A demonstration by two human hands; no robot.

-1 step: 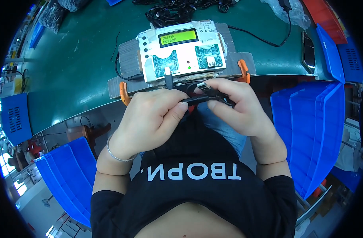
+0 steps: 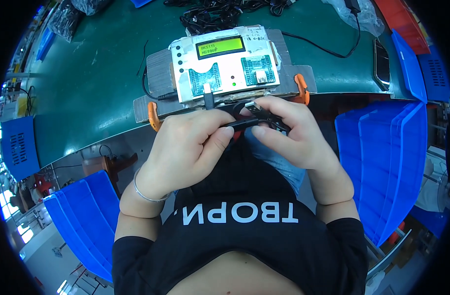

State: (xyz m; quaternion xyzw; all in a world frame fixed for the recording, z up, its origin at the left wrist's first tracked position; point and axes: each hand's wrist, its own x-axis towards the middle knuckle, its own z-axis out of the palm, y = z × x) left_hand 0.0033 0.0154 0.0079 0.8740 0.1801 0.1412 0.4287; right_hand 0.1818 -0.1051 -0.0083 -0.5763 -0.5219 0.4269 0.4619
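Observation:
Both hands meet just in front of a white tester box [image 2: 226, 73], which has a lit yellow-green display and two green circuit boards. My left hand [image 2: 185, 145] pinches a slim black cable plug [image 2: 243, 124] between thumb and forefinger. My right hand [image 2: 296, 130] is closed on a bundled black USB cable [image 2: 275, 119]; its metal USB plug [image 2: 252, 106] points up and left. How the cable runs inside the fingers is hidden. Another black connector [image 2: 208, 98] sits in the port of the box's left board. The right board's USB socket [image 2: 261, 76] shows nothing plugged in.
Orange clamps [image 2: 153, 116] hold the box's grey base at the table [image 2: 102, 88] edge. A heap of black cables [image 2: 210, 17] lies behind the box. A phone [image 2: 381, 64] rests at right. Blue bins [image 2: 382, 162] flank me on both sides.
My right hand has shifted very slightly to the left, its thumb tip with it. Otherwise the hands, cable and box look the same.

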